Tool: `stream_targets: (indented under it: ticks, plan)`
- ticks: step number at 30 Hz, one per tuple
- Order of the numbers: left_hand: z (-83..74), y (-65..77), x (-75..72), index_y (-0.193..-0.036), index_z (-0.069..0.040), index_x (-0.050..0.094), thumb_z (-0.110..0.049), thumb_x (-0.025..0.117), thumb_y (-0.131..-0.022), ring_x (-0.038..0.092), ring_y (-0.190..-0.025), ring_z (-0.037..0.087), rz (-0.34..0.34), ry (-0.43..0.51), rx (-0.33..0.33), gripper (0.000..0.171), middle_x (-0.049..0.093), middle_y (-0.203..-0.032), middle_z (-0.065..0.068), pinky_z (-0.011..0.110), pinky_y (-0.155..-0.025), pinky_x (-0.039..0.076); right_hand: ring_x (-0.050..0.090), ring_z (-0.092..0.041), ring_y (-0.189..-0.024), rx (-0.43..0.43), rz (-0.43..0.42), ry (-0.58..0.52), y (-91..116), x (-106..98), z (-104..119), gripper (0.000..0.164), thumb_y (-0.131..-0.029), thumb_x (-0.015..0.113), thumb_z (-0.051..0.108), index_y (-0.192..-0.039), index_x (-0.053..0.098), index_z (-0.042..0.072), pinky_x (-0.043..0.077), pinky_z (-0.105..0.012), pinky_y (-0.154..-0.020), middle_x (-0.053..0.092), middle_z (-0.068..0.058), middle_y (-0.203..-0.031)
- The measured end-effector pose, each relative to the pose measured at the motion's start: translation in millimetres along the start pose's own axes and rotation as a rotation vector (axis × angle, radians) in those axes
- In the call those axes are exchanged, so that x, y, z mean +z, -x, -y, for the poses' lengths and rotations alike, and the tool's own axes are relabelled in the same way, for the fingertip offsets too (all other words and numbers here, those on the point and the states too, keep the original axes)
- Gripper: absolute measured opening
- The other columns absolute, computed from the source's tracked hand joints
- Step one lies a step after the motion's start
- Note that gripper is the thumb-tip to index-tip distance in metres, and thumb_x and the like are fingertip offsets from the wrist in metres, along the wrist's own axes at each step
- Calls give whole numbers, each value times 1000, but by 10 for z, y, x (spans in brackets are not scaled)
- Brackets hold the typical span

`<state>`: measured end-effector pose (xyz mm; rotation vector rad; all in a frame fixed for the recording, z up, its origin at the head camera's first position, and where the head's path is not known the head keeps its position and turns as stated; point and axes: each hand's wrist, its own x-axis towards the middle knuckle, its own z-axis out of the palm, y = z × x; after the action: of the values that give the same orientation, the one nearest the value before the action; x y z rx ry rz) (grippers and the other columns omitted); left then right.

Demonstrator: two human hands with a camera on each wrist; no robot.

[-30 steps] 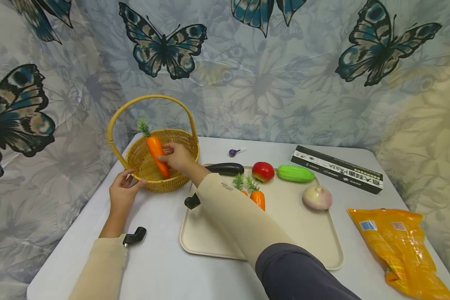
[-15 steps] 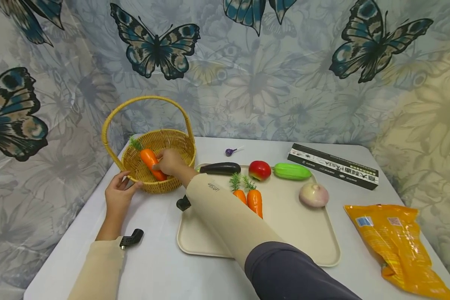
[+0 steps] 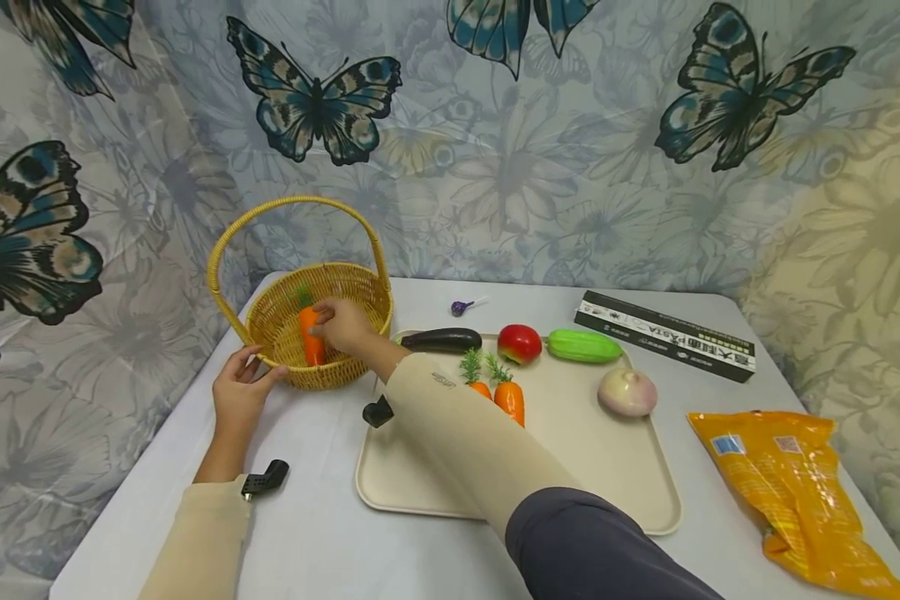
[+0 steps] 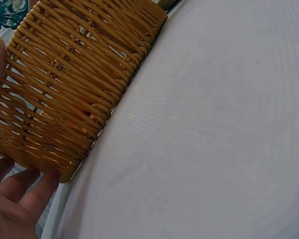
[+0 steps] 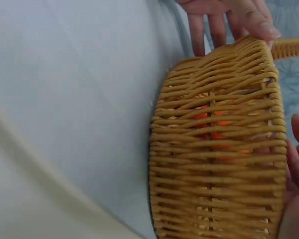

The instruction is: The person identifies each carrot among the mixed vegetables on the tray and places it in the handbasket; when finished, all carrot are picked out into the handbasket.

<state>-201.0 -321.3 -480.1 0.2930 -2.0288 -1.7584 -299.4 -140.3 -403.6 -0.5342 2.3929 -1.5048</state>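
A yellow wicker basket (image 3: 270, 321) with a tall arched handle stands at the table's left side. Inside it a carrot (image 3: 311, 340) with green leaves lies pointing toward the front rim, its orange showing through the weave in the right wrist view. My right hand (image 3: 345, 327) reaches in over the basket's right side and pinches the carrot from the right, thumb and fingertips against it. With my left hand (image 3: 242, 390) I hold the basket at its front left; the thumb lies at the rim and the fingers spread along the outer wall (image 4: 65, 99).
A beige tray (image 3: 412, 487) under my right forearm bears two carrots (image 3: 509, 402), an eggplant (image 3: 442, 340), a red tomato-like thing (image 3: 520, 343), a green cucumber-like vegetable (image 3: 585, 345) and an onion (image 3: 627, 392). Beyond are a purple lollipop (image 3: 461, 308), a black-and-white pasta box (image 3: 663, 336) and an orange bag (image 3: 791, 492).
The carrot in my right hand has gone down from above the basket into it and turned more lengthwise. The left hand has stayed at the basket's rim.
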Motion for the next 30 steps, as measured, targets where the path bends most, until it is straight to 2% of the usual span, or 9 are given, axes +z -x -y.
stream_targets:
  ticks: [3,8,14,18,21,24,30]
  plan:
    - [18,33,16,-131,2,54,-8,81,-78,44,-132,31,7,-15,-10,60,41,-148,11,15,-84,49,66,-17,-82,-57,27,-76,101,-103,-55,42,-89,72,10,-129,60,5,56,-23,-64,62,1,-96]
    - [53,81,9,-132,-2,56,-12,82,-78,45,-131,29,-8,-47,-14,60,40,-149,9,16,-86,49,67,-30,-91,-111,69,-126,297,-323,-109,43,-89,72,9,-130,59,5,58,-32,-71,63,-2,-99]
    - [52,104,-14,-130,-1,57,-7,82,-78,47,-130,29,-18,-40,4,58,43,-146,10,15,-85,49,66,-18,-90,-151,88,-113,606,-655,-164,43,-90,72,12,-130,59,6,58,-34,-76,63,-13,-112]
    - [16,78,-17,-131,1,55,-5,81,-78,46,-131,29,0,-29,16,59,43,-146,11,14,-84,49,64,-17,-94,-153,102,-155,811,-905,-286,44,-91,70,10,-132,56,4,57,-36,-79,61,-18,-116]
    - [-19,42,-16,-131,2,55,-5,81,-79,47,-130,28,7,-34,39,59,44,-144,12,15,-85,49,65,-19,-93,-158,83,-159,949,-1086,-382,42,-91,70,8,-131,56,2,58,-34,-77,61,-19,-114]
    - [-45,15,-14,-131,2,55,-5,81,-79,47,-130,27,3,-42,49,59,45,-143,12,16,-86,49,66,-19,-92,-170,42,-117,1103,-1255,-462,40,-91,70,8,-129,58,2,58,-30,-75,62,-20,-112]
    - [-55,30,-4,-131,0,55,-6,81,-79,47,-130,26,-2,-53,18,59,45,-144,10,18,-88,49,65,-17,-91,-138,-58,14,1482,-1535,-644,40,-89,73,14,-127,61,7,57,-29,-73,66,-13,-110]
